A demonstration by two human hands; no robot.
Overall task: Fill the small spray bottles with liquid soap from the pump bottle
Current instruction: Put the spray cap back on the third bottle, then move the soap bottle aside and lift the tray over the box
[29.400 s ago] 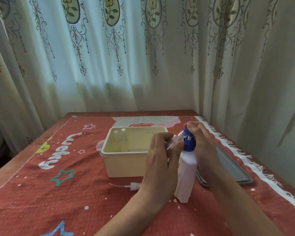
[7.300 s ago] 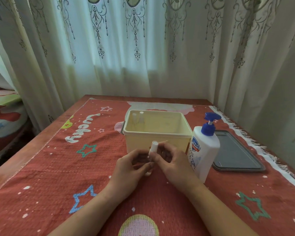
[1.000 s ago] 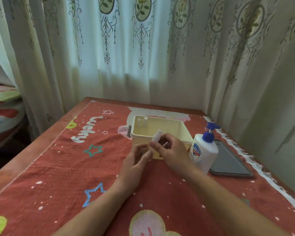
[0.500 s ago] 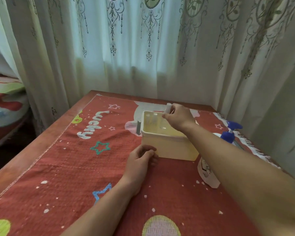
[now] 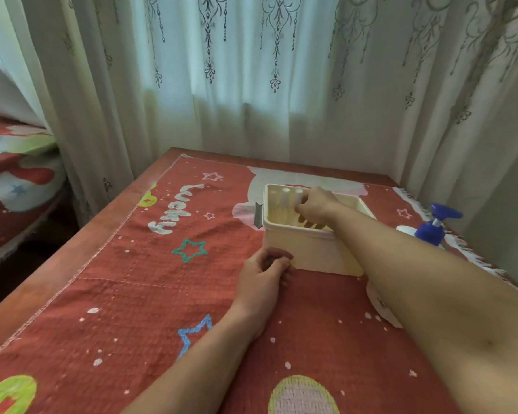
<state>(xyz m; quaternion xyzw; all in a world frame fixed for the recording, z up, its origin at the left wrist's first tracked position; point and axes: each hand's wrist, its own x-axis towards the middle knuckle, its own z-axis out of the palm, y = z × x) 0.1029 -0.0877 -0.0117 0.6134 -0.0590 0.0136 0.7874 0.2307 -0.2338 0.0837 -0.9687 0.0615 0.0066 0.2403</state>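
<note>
Lowered from above the rim, the small spray bottle (image 5: 298, 195) now stands in the cream box (image 5: 311, 252), far-left corner; right hand (image 5: 316, 204) fingers curl against it, grasp unclear. Left hand (image 5: 263, 279) rests relaxed, empty, on the table (image 5: 57, 282); pump bottle (image 5: 431, 231) stands right

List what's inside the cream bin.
Three small spray bottles stand upright in its far-left corner; the right hand reaches in, touching the rightmost. Near wall and forearm hide part of the floor.
</note>
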